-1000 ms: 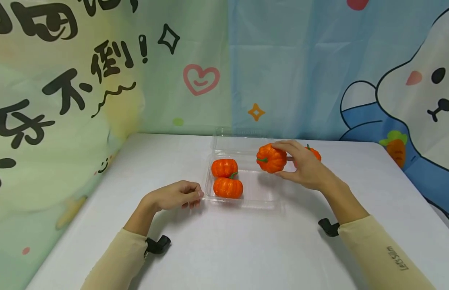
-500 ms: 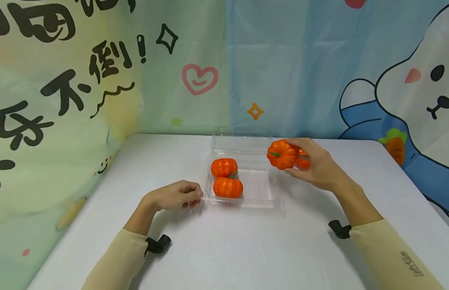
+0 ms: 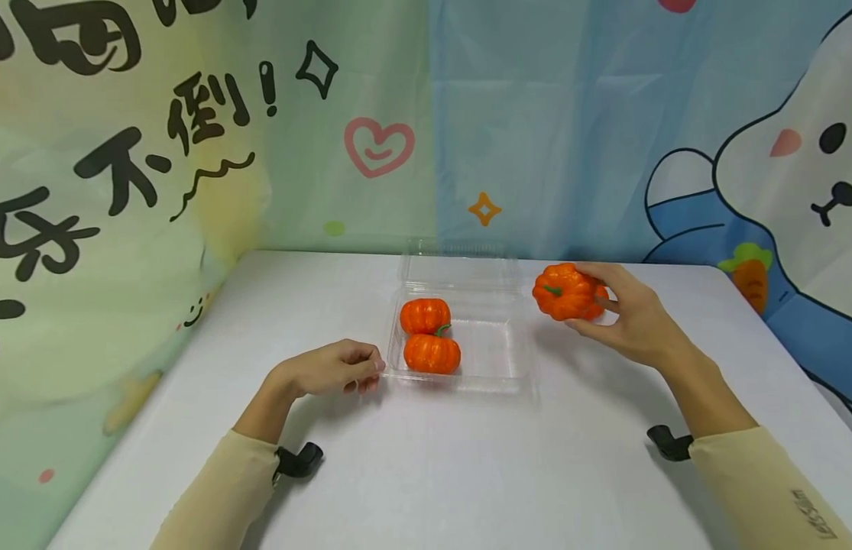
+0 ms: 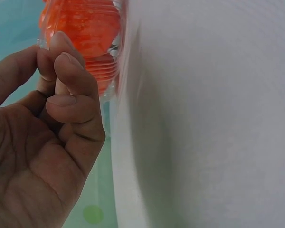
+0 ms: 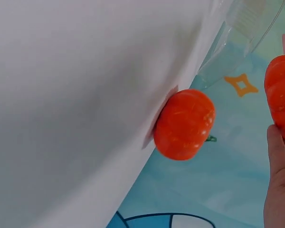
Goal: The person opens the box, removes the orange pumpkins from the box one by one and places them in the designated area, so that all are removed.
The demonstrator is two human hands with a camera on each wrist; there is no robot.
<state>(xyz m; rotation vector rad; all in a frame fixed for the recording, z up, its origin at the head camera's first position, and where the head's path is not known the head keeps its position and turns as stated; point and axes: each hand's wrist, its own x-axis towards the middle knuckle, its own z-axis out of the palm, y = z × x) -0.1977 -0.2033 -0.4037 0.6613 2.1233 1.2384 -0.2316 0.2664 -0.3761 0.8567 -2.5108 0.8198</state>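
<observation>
My right hand [image 3: 635, 317] grips a small orange pumpkin [image 3: 562, 292] with a green stem, holding it above the table right of a clear plastic box [image 3: 490, 374]. Partly hidden behind it is another orange pumpkin [image 5: 185, 124], which the right wrist view shows resting on the table. Two more pumpkins sit in the left half of the box, a back pumpkin [image 3: 424, 316] and a front pumpkin [image 3: 432, 354]. At the box's front left corner, my left hand [image 3: 336, 369] pinches the rim between thumb and fingertip, its other fingers curled.
The box's hinged lid [image 3: 460, 269] lies back behind it, towards the far table edge. A white table [image 3: 426, 473] spreads under everything. Behind it hangs a printed backdrop [image 3: 508, 114].
My right hand has carried the held pumpkin from over the right side of the box further right, in front of the pumpkin on the table. The left hand stays at the box corner.
</observation>
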